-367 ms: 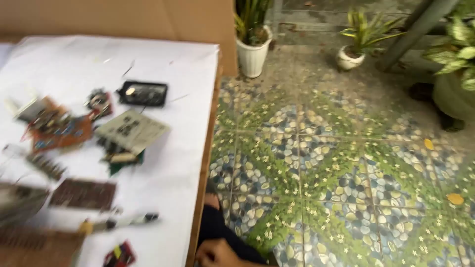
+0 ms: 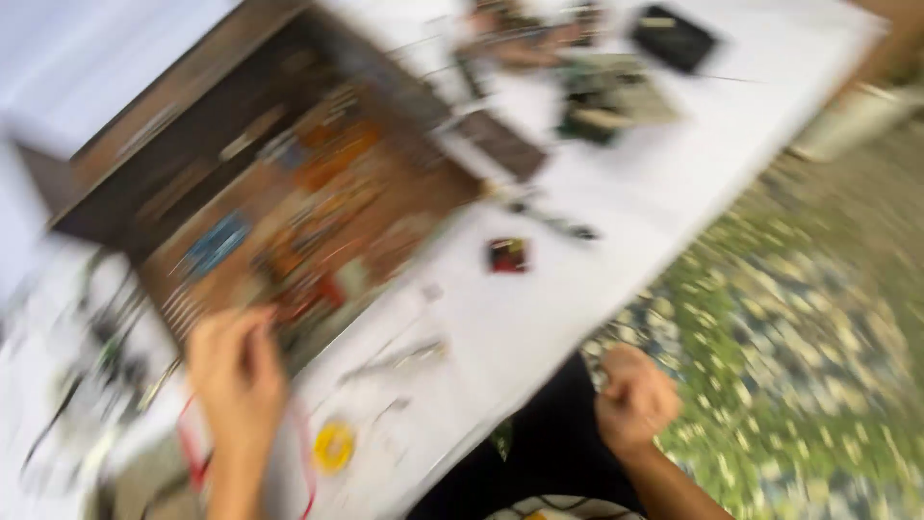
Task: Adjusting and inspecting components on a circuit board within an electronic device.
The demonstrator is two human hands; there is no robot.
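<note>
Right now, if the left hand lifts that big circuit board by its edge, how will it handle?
Probably stiff: the circuit board looks like a flat, broad panel. Likely fragile, being crowded with small parts. Held at one edge by the left hand, it may tip. The picture is blurred.

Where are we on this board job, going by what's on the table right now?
Done: nothing clearly; the frame is badly blurred. In hand: the left hand grips the near edge of the large circuit board, tilted above the white table. The right hand is a fist off the table edge, holding nothing visible. Left: smaller boards and a yellow spool lie untouched.
</note>
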